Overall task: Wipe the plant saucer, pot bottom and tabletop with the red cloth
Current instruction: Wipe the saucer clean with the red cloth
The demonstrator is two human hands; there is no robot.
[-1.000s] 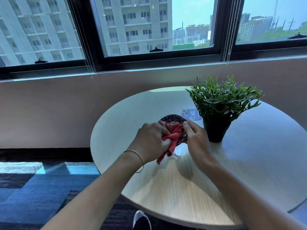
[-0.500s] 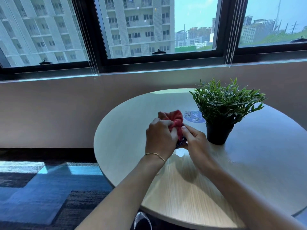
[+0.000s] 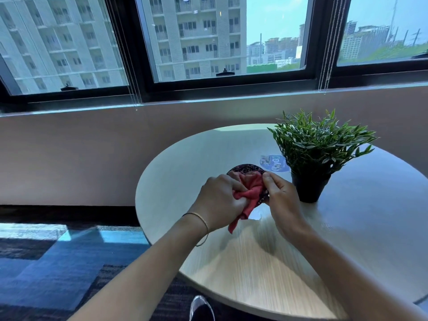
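My right hand (image 3: 281,198) holds a dark patterned plant saucer (image 3: 246,169) tilted up above the round tabletop (image 3: 266,269), gripping its right edge. My left hand (image 3: 220,200) is bunched around the red cloth (image 3: 249,193), pressing it against the saucer's face; a corner of the cloth hangs down below. Most of the saucer is hidden by cloth and fingers. The green plant in its black pot (image 3: 309,187) stands upright on the table, just right of my right hand.
A round blue sticker (image 3: 274,163) lies on the table behind the saucer. A wall with a window sill runs behind the table. Blue carpet (image 3: 58,262) lies left of the table, and a shoe (image 3: 201,308) shows under its near edge.
My left hand has slid the cloth down and left over the saucer, so the saucer's top rim shows again. The right hand keeps its hold on the saucer's edge.
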